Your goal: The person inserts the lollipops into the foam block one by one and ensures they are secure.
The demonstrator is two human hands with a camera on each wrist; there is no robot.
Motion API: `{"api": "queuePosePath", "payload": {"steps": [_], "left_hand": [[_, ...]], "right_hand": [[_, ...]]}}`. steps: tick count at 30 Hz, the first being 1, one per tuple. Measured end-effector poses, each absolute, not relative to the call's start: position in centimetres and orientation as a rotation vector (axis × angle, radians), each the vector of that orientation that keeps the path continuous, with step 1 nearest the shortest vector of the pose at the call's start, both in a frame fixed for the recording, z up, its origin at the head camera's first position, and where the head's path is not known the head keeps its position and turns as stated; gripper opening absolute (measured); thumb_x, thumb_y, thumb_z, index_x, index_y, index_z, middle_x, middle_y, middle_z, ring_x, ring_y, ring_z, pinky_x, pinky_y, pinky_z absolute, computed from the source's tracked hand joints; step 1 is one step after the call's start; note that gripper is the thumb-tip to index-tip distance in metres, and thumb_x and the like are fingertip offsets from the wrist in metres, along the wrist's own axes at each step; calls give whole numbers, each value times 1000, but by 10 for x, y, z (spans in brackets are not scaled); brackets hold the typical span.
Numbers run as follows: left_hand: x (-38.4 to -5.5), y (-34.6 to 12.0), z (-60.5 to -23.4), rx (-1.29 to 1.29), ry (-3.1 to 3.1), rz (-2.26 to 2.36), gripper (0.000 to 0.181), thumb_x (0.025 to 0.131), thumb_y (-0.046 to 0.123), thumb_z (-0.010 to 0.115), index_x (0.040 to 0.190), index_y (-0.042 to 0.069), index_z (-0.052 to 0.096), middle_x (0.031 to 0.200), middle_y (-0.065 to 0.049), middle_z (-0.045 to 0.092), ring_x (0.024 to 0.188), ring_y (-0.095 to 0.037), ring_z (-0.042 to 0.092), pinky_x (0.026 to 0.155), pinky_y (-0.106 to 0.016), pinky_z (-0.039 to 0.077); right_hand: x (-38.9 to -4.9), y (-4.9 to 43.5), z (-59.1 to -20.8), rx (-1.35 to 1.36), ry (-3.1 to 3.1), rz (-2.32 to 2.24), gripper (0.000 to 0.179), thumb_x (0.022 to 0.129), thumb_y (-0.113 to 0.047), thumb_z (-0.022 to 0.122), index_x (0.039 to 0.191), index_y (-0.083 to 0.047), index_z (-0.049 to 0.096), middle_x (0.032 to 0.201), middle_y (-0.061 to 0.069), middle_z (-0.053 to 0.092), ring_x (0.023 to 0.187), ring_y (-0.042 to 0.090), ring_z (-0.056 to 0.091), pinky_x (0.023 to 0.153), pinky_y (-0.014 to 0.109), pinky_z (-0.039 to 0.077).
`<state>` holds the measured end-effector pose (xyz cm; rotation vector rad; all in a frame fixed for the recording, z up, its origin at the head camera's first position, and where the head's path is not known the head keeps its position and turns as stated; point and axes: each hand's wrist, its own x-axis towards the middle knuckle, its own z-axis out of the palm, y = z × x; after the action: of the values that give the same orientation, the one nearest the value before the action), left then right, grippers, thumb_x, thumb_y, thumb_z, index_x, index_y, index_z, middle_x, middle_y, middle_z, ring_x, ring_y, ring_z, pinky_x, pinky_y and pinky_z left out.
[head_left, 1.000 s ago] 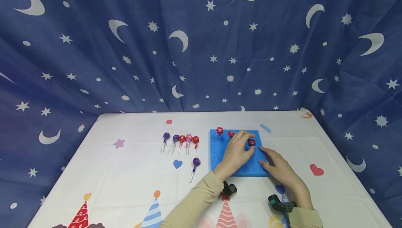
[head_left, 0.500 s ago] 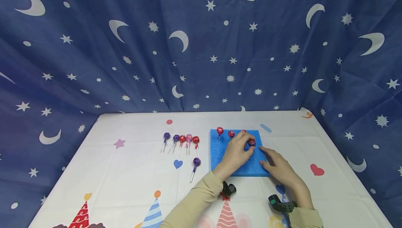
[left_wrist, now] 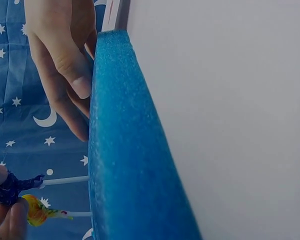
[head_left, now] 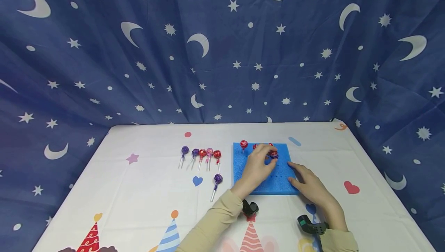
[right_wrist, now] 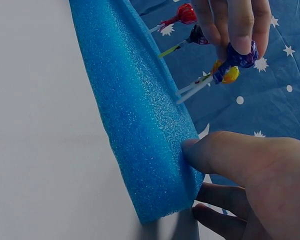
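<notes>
My left hand [head_left: 256, 167] pinches the wrapped head of a dark blue and purple lollipop [right_wrist: 242, 56] above the blue foam block [head_left: 278, 184]. In the right wrist view its white stick slants down to the foam's surface. Right beside it stands a yellow lollipop [right_wrist: 230, 74], partly covered by the held one. A red lollipop [right_wrist: 186, 14] and a dark-wrapped lollipop [right_wrist: 197, 35] also stand in the foam. My right hand [head_left: 311, 184] rests at the block's right edge, its thumb on the foam and its other fingers along the side.
Left of the block, several loose lollipops lie in a row, among them a purple one [head_left: 185, 150] and a pink one [head_left: 209, 151]. Another purple lollipop [head_left: 218, 179] lies nearer me. A starry blue curtain [head_left: 222, 51] hangs behind the white tablecloth [head_left: 139, 190].
My left hand has shifted a little to the left with the dark blue and purple lollipop, uncovering more of the foam's right side. My right hand has stayed in place.
</notes>
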<state>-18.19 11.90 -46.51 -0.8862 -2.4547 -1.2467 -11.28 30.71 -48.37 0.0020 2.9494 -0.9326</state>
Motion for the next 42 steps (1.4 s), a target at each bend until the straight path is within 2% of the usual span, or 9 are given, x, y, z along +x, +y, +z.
{"api": "queuePosePath", "payload": {"steps": [10, 17, 25, 42], "left_hand": [[-182, 112, -465, -853, -2449, -1285, 29, 87, 11, 69, 115, 11, 65, 110, -3, 62, 93, -14, 67, 78, -19, 55], [-181, 107, -463, -823, -2493, -1271, 27, 89, 15, 68, 116, 15, 65, 113, 0, 62, 88, -13, 66, 75, -14, 51], [-180, 105, -462, -823, -2488, -1229, 28, 88, 15, 69, 116, 15, 65, 112, -1, 63, 85, -14, 65, 70, -13, 49], [-179, 112, -470, -832, -2561, -1205, 28, 88, 16, 69, 116, 14, 66, 111, -1, 63, 87, -14, 65, 73, -12, 49]], "right_hand": [[-112, 307, -483, 12, 2939, -943, 59, 94, -26, 58, 146, -7, 38, 148, 28, 37, 136, 53, 30, 103, 71, 27], [-112, 306, -481, 19, 2932, -944, 59, 94, -26, 57, 146, -7, 37, 149, 28, 36, 136, 53, 29, 102, 71, 28], [-112, 305, -481, 45, 2919, -936, 60, 94, -27, 57, 147, -7, 36, 150, 28, 34, 137, 54, 28, 101, 72, 27], [-113, 306, -482, 36, 2912, -935, 60, 95, -28, 56, 147, -8, 35, 150, 27, 34, 137, 53, 28, 103, 71, 27]]}}
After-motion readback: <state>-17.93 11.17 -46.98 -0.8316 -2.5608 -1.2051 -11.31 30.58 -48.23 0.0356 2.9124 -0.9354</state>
